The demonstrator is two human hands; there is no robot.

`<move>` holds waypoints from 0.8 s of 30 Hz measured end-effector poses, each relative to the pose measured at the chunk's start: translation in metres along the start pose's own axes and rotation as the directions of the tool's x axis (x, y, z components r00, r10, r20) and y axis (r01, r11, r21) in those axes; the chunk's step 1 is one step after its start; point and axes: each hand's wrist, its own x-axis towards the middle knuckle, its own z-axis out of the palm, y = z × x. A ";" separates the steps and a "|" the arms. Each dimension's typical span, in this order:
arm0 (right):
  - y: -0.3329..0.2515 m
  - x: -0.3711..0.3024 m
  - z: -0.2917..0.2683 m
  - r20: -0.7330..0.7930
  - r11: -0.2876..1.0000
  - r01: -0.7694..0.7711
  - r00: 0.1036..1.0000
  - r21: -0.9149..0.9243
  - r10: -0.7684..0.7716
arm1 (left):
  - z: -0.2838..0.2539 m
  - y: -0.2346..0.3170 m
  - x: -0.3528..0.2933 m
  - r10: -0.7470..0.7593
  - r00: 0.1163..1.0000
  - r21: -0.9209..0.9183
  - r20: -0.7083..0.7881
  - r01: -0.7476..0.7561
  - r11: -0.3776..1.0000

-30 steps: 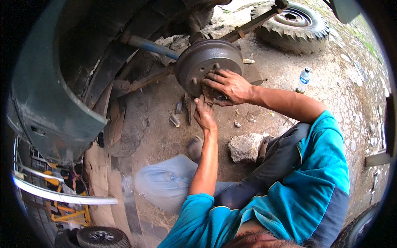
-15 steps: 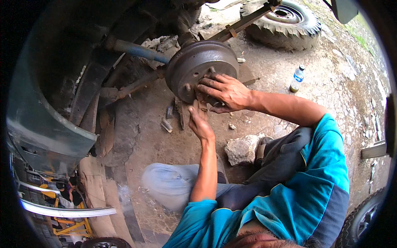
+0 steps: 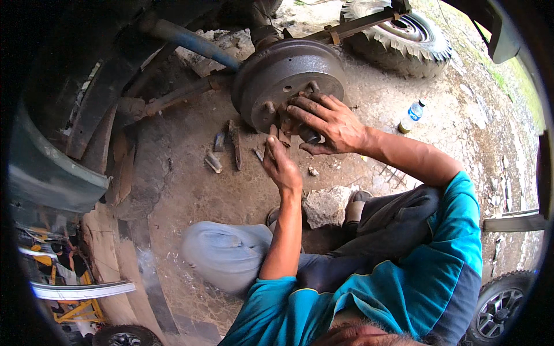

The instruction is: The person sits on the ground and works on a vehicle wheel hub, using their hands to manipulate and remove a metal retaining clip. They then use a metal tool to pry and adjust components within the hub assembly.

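Note:
A dark, rusty brake drum [image 3: 288, 60] with wheel studs on its face hangs under the vehicle. My right hand [image 3: 337, 124] lies over the hub [image 3: 310, 136] at the drum's centre, its fingers bent round the top and its thumb underneath. At the drum's lower rim is my left hand [image 3: 281, 166], fingers pointing up and drawn together. A thin brownish strip [image 3: 273, 131] shows above its fingertips, but I cannot make out what it is. The fingers of my right hand hide part of the hub.
A blue bar [image 3: 196, 45] runs to the drum from the left. Metal pieces [image 3: 214, 162] lie on the ground below, and a stone [image 3: 326, 207] sits by my foot. Farther right are a bottle [image 3: 411, 116] and a loose wheel [image 3: 398, 43]. A dark green body panel [image 3: 55, 173] is at left.
The view has shifted, so the drum sits slightly farther right. Both hands stay at the hub and lower rim. More of the hub's dark end shows beneath my right hand.

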 end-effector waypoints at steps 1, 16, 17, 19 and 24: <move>-0.001 0.001 0.000 0.000 1.000 0.001 1.000 -0.010 -0.001 | -0.001 -0.001 -0.001 -0.008 1.000 -0.005 -0.015 0.008 1.000; -0.007 -0.002 0.003 0.048 0.999 0.031 0.998 -0.023 -0.030 | 0.003 0.003 -0.001 0.000 1.000 0.020 -0.029 0.001 1.000; -0.007 0.000 0.003 0.045 0.999 0.034 0.998 -0.019 -0.033 | -0.001 0.001 -0.003 -0.008 0.999 0.002 -0.036 0.008 1.000; -0.008 0.004 0.002 0.037 0.999 0.030 0.999 -0.015 -0.029 | -0.013 -0.008 -0.011 -0.023 0.998 -0.036 -0.051 0.021 0.999; -0.009 0.003 0.000 0.021 0.998 0.039 0.999 -0.046 -0.039 | 0.001 0.008 -0.005 0.031 0.998 0.169 -0.056 -0.021 0.985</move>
